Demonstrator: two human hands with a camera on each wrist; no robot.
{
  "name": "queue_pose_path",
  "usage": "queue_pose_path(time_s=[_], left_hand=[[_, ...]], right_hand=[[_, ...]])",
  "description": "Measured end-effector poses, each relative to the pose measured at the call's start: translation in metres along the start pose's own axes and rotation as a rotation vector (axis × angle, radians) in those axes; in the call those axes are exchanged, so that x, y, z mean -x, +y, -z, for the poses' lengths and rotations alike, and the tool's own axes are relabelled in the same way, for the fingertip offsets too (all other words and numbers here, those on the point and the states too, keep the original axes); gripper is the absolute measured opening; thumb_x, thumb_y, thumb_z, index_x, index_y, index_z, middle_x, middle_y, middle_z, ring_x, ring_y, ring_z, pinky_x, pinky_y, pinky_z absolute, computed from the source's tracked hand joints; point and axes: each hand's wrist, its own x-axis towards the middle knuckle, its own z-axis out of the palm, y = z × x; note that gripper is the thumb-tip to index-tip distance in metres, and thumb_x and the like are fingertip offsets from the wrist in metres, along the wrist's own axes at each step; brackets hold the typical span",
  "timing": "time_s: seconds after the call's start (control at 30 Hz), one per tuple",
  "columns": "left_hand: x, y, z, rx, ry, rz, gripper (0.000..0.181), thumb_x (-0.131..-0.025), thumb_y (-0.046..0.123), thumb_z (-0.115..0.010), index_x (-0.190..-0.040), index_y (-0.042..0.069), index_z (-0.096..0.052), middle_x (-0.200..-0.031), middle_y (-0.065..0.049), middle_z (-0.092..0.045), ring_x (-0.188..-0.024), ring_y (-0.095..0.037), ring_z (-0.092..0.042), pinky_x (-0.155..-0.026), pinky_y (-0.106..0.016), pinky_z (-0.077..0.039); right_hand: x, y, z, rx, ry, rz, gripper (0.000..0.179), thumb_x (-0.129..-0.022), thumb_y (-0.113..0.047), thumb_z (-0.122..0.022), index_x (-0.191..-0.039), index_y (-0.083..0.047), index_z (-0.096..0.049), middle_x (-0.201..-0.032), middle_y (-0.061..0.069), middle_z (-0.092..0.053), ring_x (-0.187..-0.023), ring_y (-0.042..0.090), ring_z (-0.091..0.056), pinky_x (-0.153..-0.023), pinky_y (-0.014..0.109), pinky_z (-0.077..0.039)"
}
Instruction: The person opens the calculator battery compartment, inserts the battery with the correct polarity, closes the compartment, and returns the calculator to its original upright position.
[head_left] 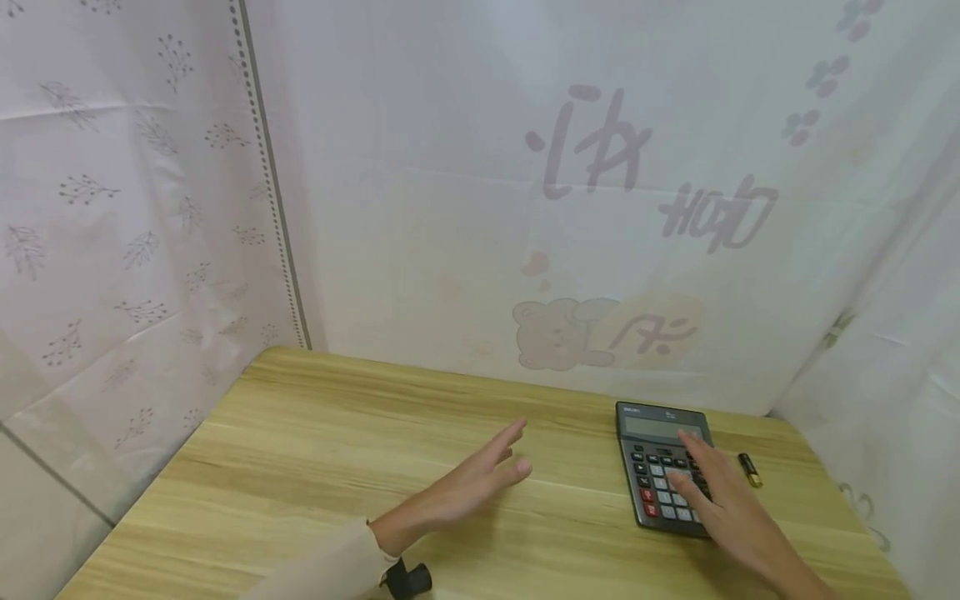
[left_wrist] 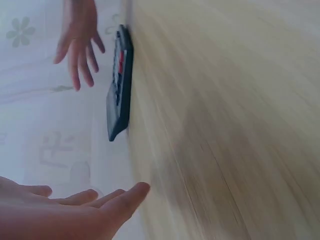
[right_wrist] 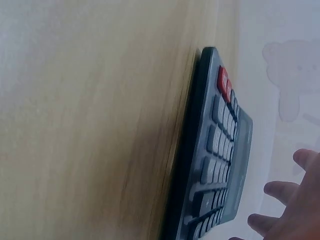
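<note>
A dark grey calculator point(head_left: 648, 492) with red, white and black keys lies face up on the right of the wooden table. My right hand point(head_left: 723, 500) hovers above its keypad, fingers extended and spread, and hides part of the keys and display. In the right wrist view the fingertips point(right_wrist: 282, 192) are apart from the keys point(right_wrist: 215, 140). My left hand point(head_left: 468, 483) is held over the middle of the table, fingers straight, thumb apart, with nothing in it. Just right of the calculator lies a small black and gold battery point(head_left: 749, 470).
The wooden table point(head_left: 315, 433) has rounded back corners. A pale printed curtain point(head_left: 420, 208) hangs along its back edge, with more patterned cloth point(head_left: 112, 208) at the left and right sides. A black wrist camera point(head_left: 408, 579) sits at my left sleeve.
</note>
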Motion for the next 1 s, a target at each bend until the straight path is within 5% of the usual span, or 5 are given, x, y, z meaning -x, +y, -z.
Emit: queue_pose_path(time_s=[0.17,0.47,0.77,1.0], left_hand=[[-0.013,0.001,-0.011,0.09,0.019,0.043,0.08,-0.114,0.063,-0.041,-0.179,0.024,-0.014,-0.181,-0.015,-0.022,-0.162,-0.043,-0.03,-0.124,-0.069,-0.032],[-0.035,0.003,-0.034,0.254,0.034,0.081,0.077,-0.114,0.058,-0.043,-0.178,0.02,-0.023,-0.178,-0.02,-0.026,-0.159,-0.042,-0.036,-0.111,-0.069,-0.049],[-0.056,0.005,-0.059,0.415,0.108,0.158,0.072,-0.11,0.041,-0.067,-0.172,0.016,-0.039,-0.168,-0.019,-0.045,-0.146,-0.037,-0.054,-0.104,-0.065,-0.055],[-0.072,0.006,-0.075,0.478,0.13,0.173,0.071,-0.109,0.029,-0.069,-0.17,0.011,-0.039,-0.165,-0.021,-0.047,-0.145,-0.04,-0.054,-0.103,-0.067,-0.055]], right_hand=[[-0.004,0.012,0.006,-0.01,0.034,-0.007,0.072,-0.119,-0.035,-0.049,-0.171,0.007,-0.022,-0.166,0.046,-0.026,-0.147,0.073,-0.025,-0.104,0.091,-0.025],[-0.008,0.032,0.02,-0.095,0.056,-0.09,0.073,-0.121,-0.036,-0.037,-0.169,0.014,-0.015,-0.161,0.054,-0.02,-0.143,0.079,-0.021,-0.106,0.092,-0.021],[-0.009,0.037,0.033,-0.092,-0.016,-0.295,0.085,-0.119,-0.054,-0.023,-0.171,0.008,0.002,-0.164,0.053,-0.005,-0.148,0.077,-0.011,-0.112,0.089,-0.016],[-0.012,0.037,0.035,-0.144,-0.03,-0.318,0.087,-0.118,-0.057,-0.024,-0.172,0.006,0.002,-0.169,0.048,-0.002,-0.152,0.073,-0.008,-0.114,0.087,-0.015]])
